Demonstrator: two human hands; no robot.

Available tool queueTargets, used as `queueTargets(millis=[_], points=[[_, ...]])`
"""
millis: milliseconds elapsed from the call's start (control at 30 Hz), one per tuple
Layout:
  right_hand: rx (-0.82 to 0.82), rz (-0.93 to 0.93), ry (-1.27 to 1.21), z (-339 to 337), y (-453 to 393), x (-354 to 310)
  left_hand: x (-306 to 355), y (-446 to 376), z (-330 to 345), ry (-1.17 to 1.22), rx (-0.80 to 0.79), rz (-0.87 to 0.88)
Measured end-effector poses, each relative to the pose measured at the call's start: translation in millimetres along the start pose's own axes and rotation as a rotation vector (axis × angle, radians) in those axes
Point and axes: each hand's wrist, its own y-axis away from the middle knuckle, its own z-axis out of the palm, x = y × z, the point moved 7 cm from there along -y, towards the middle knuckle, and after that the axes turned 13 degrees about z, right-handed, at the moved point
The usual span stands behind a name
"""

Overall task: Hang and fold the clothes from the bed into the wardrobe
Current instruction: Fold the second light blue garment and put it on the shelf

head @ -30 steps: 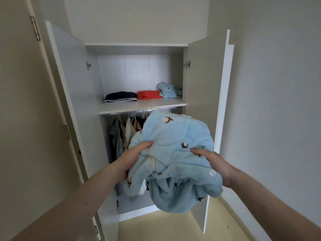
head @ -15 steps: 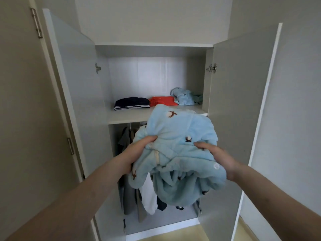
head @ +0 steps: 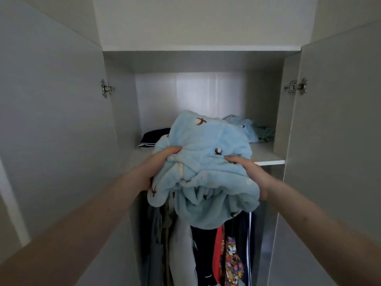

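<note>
A bundled light-blue fleece garment (head: 208,162) with small brown motifs fills the middle of the view, raised to the height of the wardrobe shelf (head: 266,154). My left hand (head: 158,164) grips its left side, thumb on top. My right hand (head: 251,172) grips its right side. Part of the bundle sags below both hands. The open wardrobe is right in front of me, and the garment hides the middle of the shelf.
On the shelf lie a folded dark navy garment (head: 153,136) at left and another light-blue garment (head: 247,129) at right. Several clothes hang below the shelf (head: 206,250). The left door (head: 53,120) and right door (head: 334,131) stand open on either side.
I have come much closer to the wardrobe. The blue bundle has risen from below the shelf to shelf height and now covers the red folded garment.
</note>
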Motion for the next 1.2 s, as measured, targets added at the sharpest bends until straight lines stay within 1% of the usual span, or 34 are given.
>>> queueTargets(millis=[67, 167, 267, 400, 533, 600, 667, 700, 767, 867, 933, 967, 1033, 1100, 1133, 1167, 1200], points=[[-0.079, -0.009, -0.018, 6, -38, -23, 10, -34, -15, -0.017, 0.023, 0.012], [-0.187, -0.028, -0.037, 19, -88, -54, 24, -74, -36, -0.061, 0.017, -0.009], [-0.274, -0.035, -0.039, 32, -132, -81, 37, -111, -59, -0.06, 0.057, -0.009], [-0.307, -0.012, -0.045, 45, -187, -107, 46, -160, -83, -0.05, 0.088, 0.028], [-0.342, -0.013, -0.007, 57, -234, -124, 45, -204, -108, -0.046, 0.083, 0.048], [-0.326, -0.013, 0.002, 58, -255, -132, 44, -224, -122, -0.05, 0.095, 0.053], [-0.32, 0.038, 0.001, 58, -277, -137, 41, -243, -135, -0.072, 0.109, 0.042], [-0.31, 0.06, 0.009, 59, -288, -138, 36, -251, -144, -0.094, 0.118, 0.023], [-0.312, 0.167, -0.049, 57, -318, -132, 20, -261, -164, -0.207, 0.126, -0.055], [-0.138, 0.141, 0.225, 53, -349, -115, -20, -264, -200, -0.472, 0.148, -0.283], [-0.174, 0.247, 0.276, 59, -362, -99, -44, -263, -222, -0.578, 0.232, -0.403], [-0.184, 0.25, 0.284, 62, -368, -98, -49, -266, -230, -0.602, 0.273, -0.4], [-0.155, 0.213, 0.284, 66, -378, -101, -42, -275, -240, -0.698, 0.395, -0.296], [-0.107, 0.189, 0.247, 71, -387, -104, -17, -282, -240, -0.973, 0.553, -0.132], [-0.084, 0.18, 0.245, 75, -393, -104, 0, -285, -229, -1.117, 0.609, 0.02], [-0.069, 0.169, 0.246, 79, -399, -104, 15, -289, -211, -1.193, 0.624, 0.204], [-0.055, 0.159, 0.241, 84, -404, -103, 26, -293, -189, -1.191, 0.581, 0.365]])
